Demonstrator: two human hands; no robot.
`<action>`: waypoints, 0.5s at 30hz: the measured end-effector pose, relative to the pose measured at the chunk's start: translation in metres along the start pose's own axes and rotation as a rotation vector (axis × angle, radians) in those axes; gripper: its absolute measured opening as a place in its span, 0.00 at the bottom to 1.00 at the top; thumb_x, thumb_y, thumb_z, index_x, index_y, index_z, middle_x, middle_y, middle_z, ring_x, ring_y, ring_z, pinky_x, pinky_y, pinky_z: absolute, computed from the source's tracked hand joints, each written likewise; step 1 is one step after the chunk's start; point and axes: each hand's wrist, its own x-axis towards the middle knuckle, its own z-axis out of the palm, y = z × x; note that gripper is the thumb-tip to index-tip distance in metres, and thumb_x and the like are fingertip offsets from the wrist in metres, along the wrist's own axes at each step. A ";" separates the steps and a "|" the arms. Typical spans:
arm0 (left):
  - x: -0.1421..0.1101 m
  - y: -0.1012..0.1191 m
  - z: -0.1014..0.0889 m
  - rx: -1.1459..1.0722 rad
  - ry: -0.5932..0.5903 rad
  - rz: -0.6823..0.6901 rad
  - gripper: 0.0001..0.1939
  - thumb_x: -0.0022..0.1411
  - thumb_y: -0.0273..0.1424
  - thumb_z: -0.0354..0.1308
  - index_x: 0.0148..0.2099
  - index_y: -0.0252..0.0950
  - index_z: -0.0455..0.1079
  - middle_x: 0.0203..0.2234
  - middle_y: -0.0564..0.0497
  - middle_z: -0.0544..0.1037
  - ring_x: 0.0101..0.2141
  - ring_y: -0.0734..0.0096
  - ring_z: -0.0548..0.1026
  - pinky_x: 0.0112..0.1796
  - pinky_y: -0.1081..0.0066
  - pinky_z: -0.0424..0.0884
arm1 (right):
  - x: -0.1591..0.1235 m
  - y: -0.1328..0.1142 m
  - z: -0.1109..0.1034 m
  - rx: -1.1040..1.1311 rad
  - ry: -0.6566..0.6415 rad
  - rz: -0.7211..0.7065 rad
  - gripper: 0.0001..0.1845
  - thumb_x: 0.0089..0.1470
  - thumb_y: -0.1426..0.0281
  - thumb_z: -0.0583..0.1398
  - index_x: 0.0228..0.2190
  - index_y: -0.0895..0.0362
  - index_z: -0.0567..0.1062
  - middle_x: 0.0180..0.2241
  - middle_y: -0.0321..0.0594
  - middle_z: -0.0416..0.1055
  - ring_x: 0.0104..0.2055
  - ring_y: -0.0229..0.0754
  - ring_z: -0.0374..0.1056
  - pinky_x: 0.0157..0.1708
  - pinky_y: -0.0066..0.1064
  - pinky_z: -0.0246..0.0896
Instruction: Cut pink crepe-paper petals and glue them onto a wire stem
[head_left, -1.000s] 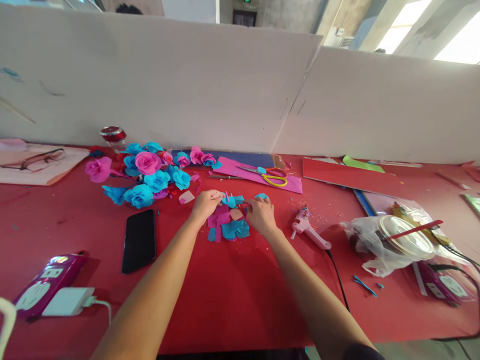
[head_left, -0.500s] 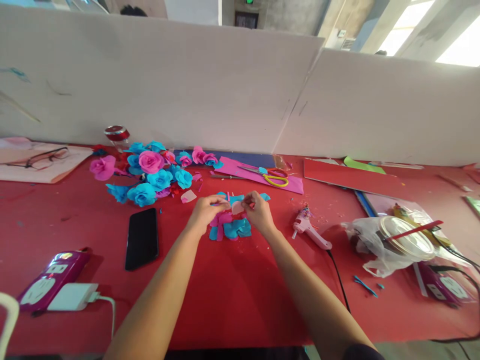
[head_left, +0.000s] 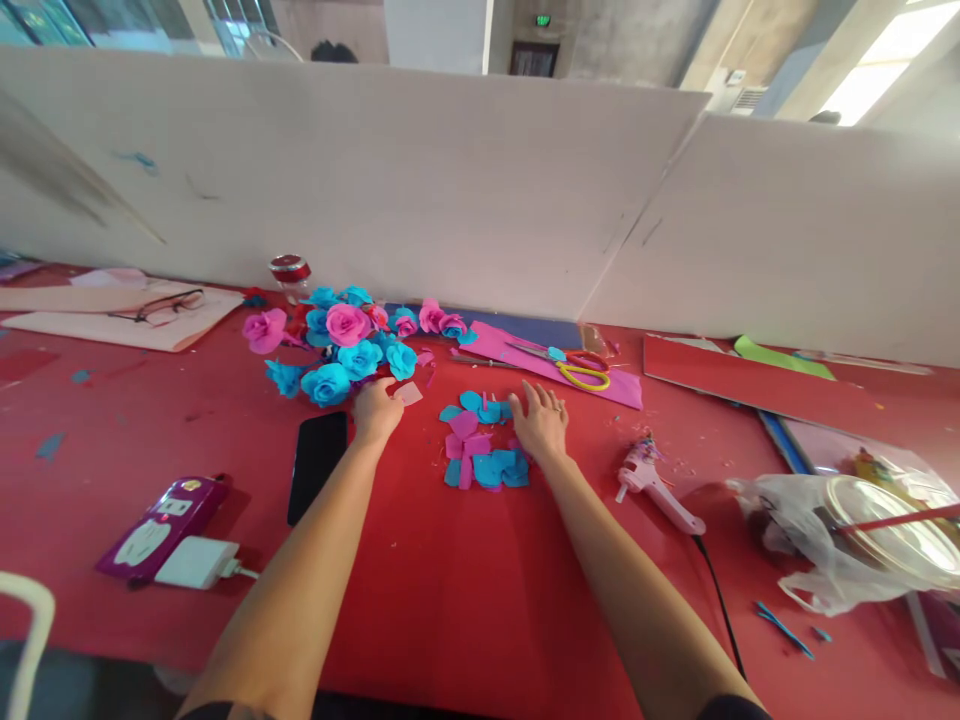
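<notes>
Many blue and pink paper pieces [head_left: 466, 442] lie in a loose heap near the middle of the red worktop [head_left: 450, 580]. The right hand [head_left: 541, 422] is at the right edge of this heap; its grip is relaxed, with the fingers spread apart. The left hand [head_left: 377, 412] is farther to the left, just beside a pale pink piece of paper [head_left: 409, 393] and at the near edge of a bunch of paper flowers [head_left: 360, 357]; I cannot tell whether its grip is closed on something, because the fingertips are partly hidden. A black phone [head_left: 319, 465] lies to the near left of this hand. On the far side of the heap, scissors [head_left: 556, 354] rest on a pink paper strip [head_left: 626, 390]. To the right of the right hand lies a pink glue gun [head_left: 641, 468], and farther right stands a tub [head_left: 889, 500] with a plastic bag [head_left: 799, 520] around it.
</notes>
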 end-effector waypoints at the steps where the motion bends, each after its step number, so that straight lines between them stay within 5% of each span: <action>1: -0.002 -0.001 0.000 0.021 0.007 0.031 0.18 0.50 0.23 0.54 0.44 0.35 0.75 0.45 0.39 0.77 0.51 0.49 0.69 0.52 0.54 0.64 | 0.001 -0.006 0.006 -0.007 -0.042 -0.058 0.27 0.63 0.59 0.46 0.59 0.57 0.61 0.61 0.52 0.58 0.65 0.52 0.48 0.61 0.52 0.35; 6: -0.060 0.002 0.026 0.094 -0.135 0.332 0.18 0.59 0.24 0.47 0.47 0.36 0.73 0.46 0.42 0.76 0.50 0.58 0.71 0.54 0.58 0.65 | -0.002 -0.035 0.019 -0.006 -0.339 -0.454 0.18 0.61 0.59 0.53 0.52 0.42 0.71 0.59 0.31 0.63 0.65 0.41 0.50 0.63 0.39 0.38; 10: -0.093 0.004 0.031 0.009 -0.277 0.343 0.19 0.65 0.32 0.45 0.52 0.35 0.70 0.50 0.42 0.75 0.53 0.60 0.70 0.55 0.59 0.64 | -0.012 -0.023 -0.009 0.092 -0.492 -0.656 0.20 0.65 0.62 0.48 0.55 0.46 0.68 0.58 0.35 0.65 0.62 0.40 0.56 0.61 0.37 0.47; 13: -0.089 0.009 0.029 -0.063 -0.297 0.334 0.21 0.67 0.35 0.40 0.52 0.35 0.70 0.51 0.43 0.75 0.53 0.63 0.70 0.56 0.61 0.63 | -0.033 -0.002 -0.032 0.146 -0.397 -0.517 0.26 0.63 0.57 0.47 0.61 0.48 0.59 0.62 0.41 0.58 0.65 0.45 0.50 0.61 0.44 0.47; 15: -0.084 0.015 0.034 -0.062 -0.288 0.320 0.21 0.67 0.35 0.42 0.54 0.33 0.69 0.54 0.41 0.72 0.57 0.61 0.66 0.59 0.59 0.58 | -0.053 0.007 -0.037 0.082 -0.358 -0.390 0.44 0.53 0.48 0.57 0.64 0.48 0.49 0.66 0.45 0.48 0.68 0.53 0.40 0.61 0.51 0.43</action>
